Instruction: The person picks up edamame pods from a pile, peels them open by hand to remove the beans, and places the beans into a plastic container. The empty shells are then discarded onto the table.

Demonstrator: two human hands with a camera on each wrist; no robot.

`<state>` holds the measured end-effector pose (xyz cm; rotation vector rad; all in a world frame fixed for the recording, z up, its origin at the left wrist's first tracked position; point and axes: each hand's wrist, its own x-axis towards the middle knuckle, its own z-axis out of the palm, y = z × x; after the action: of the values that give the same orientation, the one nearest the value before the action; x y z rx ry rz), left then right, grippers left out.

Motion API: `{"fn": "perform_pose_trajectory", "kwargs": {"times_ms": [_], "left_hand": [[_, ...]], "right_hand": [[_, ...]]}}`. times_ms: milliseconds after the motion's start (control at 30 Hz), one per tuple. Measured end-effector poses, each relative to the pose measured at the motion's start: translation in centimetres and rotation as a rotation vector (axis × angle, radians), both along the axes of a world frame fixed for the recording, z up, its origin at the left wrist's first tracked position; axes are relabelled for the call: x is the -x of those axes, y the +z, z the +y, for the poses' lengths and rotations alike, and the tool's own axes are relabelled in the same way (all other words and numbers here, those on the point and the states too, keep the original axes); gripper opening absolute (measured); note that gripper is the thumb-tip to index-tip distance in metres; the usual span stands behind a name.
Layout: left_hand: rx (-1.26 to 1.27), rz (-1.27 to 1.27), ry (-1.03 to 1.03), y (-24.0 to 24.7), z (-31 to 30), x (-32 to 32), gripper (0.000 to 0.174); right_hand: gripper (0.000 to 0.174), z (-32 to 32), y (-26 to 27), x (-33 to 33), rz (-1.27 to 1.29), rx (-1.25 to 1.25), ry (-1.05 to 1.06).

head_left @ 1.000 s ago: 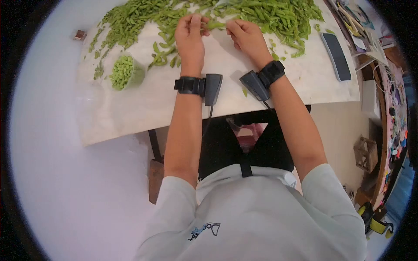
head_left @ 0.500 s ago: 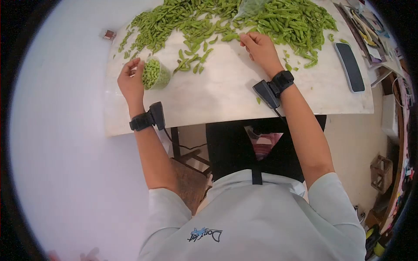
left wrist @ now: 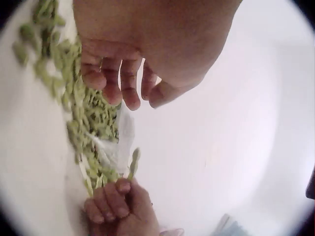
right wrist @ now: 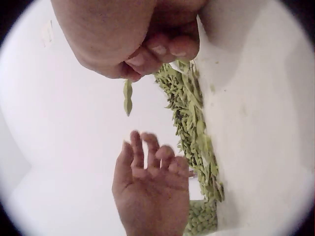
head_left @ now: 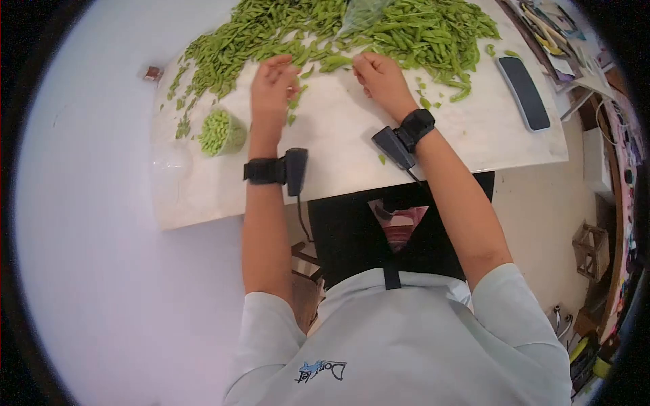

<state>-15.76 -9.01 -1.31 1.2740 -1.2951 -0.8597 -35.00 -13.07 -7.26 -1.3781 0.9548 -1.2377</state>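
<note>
One cup of beans stands nearer the body than the left hand, off its outer side, and those fingers are loosely bent, apart and empty. The right hand pinches a pod, its free end toward the left fingers. Beyond both hands' fingertips spreads the heap, with a clear bag on it.

On the shirt, at six o'clock in the head view, dark lettering stands upside down, running from three towards nine o'clock. It seems to start "Don" and end "et"; the middle, by a blue drawing, is unclear.
</note>
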Motion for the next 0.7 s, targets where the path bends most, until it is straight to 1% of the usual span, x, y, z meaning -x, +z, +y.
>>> {"fn": "perform_pose_trajectory", "kwargs": {"times_ms": [67, 167, 267, 367, 433, 533, 633, 700], "left_hand": [[-0.008, 0.004, -0.077, -1.8, -1.8, 2.0, 0.027], [0.0, 0.052, -0.221, -3.6, -3.1, 3.3, 0.034], [-0.043, 0.087, -0.155, -4.5, -3.0, 3.9, 0.035], [0.093, 0.224, -0.129, -4.4, -2.4, 4.0, 0.031], [0.065, 0.151, -0.149, -4.6, -2.2, 3.7, 0.028], [0.089, 0.11, -0.127, -4.7, -2.2, 3.6, 0.024], [0.111, 0.097, -0.069, -5.1, -2.5, 3.3, 0.023], [0.12, 0.122, -0.02, -5.2, -2.8, 3.2, 0.022]], "right_hand": [[0.035, 0.0, 0.0, 0.0, -0.023, -0.012, 0.002], [0.035, -0.5, -0.4, 0.0, -0.085, -0.019, -0.031], [0.035, -0.2, -0.2, 0.1, -0.065, -0.019, -0.043], [0.033, -0.1, -0.4, -0.1, -0.011, -0.005, -0.013], [0.029, -0.2, -0.3, -0.1, -0.025, -0.018, 0.025], [0.032, 0.2, 0.4, -0.1, -0.012, 0.005, 0.02], [0.029, 0.8, 1.1, 0.1, -0.183, -0.058, 0.12], [0.027, 1.0, 1.3, 0.1, -0.188, -0.077, 0.096]]}}
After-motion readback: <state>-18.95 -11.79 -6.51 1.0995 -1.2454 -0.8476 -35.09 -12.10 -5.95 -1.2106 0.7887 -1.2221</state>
